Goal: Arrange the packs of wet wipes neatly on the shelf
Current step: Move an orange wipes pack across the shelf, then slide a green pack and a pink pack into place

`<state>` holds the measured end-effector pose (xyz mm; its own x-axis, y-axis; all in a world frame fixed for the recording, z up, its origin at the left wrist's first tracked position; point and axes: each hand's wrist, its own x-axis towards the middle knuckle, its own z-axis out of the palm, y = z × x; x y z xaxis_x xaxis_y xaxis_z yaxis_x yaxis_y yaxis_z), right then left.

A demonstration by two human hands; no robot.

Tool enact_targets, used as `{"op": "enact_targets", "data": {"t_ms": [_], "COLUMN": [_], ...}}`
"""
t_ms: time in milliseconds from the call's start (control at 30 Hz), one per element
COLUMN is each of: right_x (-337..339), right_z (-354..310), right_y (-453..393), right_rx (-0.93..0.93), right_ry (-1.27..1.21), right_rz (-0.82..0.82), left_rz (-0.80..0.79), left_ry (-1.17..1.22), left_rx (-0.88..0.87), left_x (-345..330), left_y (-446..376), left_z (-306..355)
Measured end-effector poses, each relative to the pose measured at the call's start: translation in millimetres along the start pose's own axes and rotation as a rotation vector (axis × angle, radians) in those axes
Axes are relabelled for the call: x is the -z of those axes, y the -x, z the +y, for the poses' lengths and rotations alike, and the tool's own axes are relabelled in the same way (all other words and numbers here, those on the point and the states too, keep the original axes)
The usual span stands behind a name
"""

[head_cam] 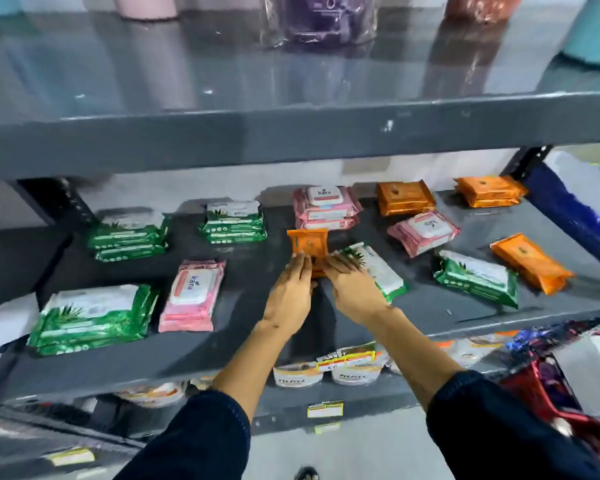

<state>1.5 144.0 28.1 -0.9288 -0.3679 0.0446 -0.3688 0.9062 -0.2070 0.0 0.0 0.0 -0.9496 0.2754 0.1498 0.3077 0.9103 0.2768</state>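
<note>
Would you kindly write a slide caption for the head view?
Both hands, left hand and right hand, reach an orange pack amid scattered wet wipes on a grey shelf.

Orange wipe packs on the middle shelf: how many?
4 groups: orange foil wipe pack under both hands, back pile, back-right stack, loose front-right pack. Piles may hide more.

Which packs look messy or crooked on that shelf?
Several lie loose and slanted instead of stacked: a pink pack, a green pack and an orange pack on the right. Another pink pack sits alone near the front.
</note>
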Motion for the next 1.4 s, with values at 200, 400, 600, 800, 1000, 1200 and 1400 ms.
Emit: {"op": "enact_targets", "data": {"t_ms": [200,400,600,800,1000,1200,1400], "right_x": [-8,-9,-7,1,15,40,41], "right_z": [11,16,36,46,63,55,-2], "right_y": [-28,-26,-12,-10,-2,-15,-47], "right_rx": [-0.059,-0.136,-0.494,-0.722,-0.759,-0.603,-0.047], "right_ry": [0.013,0.039,0.069,-0.068,-0.05,-0.146,-0.183], "right_rz": [-0.136,-0.115,-0.066,-0.079,0.071,0.261,-0.166], "left_rz": [-0.112,-0.08,-0.083,-0.084,-0.132,-0.122,0.169], "left_ry": [0.041,0.035,0.088,0.163,0.292,0.369,-0.121], "left_rx": [-0.012,-0.011,-0.027,-0.034,-0.049,-0.061,0.197], "left_x": [-14,-16,-21,-25,-25,-10,19], "left_y": [-23,-26,-29,-34,-33,-17,26], "left_z": [-15,-15,-6,7,34,25,-44]}}
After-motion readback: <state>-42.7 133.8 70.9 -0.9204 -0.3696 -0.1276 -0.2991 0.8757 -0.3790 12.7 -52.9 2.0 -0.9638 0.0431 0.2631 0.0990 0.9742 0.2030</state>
